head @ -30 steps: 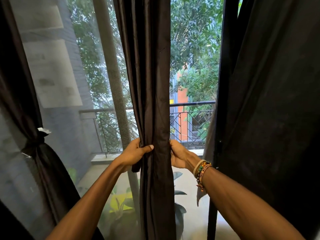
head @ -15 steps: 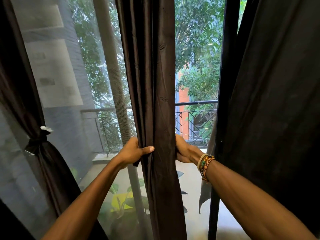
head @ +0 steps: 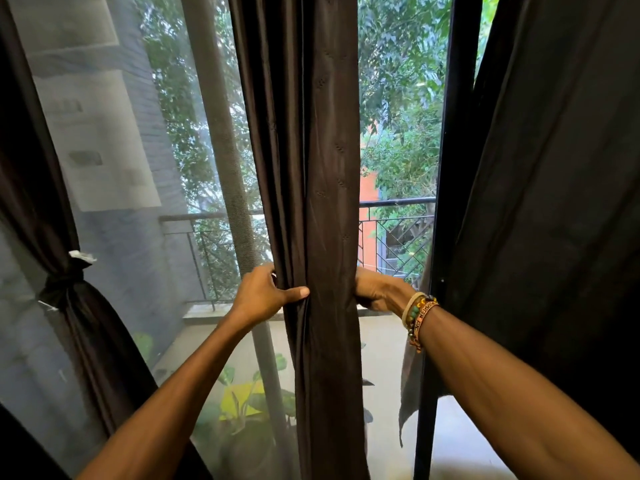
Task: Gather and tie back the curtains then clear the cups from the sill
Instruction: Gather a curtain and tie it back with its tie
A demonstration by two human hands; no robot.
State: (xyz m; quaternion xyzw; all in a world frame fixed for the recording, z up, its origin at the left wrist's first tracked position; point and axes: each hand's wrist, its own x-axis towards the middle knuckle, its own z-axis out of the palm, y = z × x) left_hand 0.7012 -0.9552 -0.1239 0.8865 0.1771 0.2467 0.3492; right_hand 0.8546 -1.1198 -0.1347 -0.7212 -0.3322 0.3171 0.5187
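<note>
A dark brown curtain [head: 311, 168] hangs gathered into a narrow column in the middle of the window. My left hand [head: 263, 294] grips its left edge at waist height, thumb across the front folds. My right hand [head: 375, 291], with beaded bracelets on the wrist, grips its right edge at the same height. On the far left a second dark curtain [head: 65, 323] is tied back with a dark band [head: 65, 277]. A third dark curtain [head: 561, 202] hangs loose on the right. No cups or sill are in view.
A black door frame [head: 450, 202] stands upright between the middle and right curtains. A mesh screen [head: 138, 237] covers the left pane. Outside lie a balcony with a metal railing [head: 398, 206] and a potted plant [head: 242, 410] low down.
Both hands have squeezed the middle curtain into a tighter bundle. The view has shifted so the curtain and hands sit slightly further right and closer.
</note>
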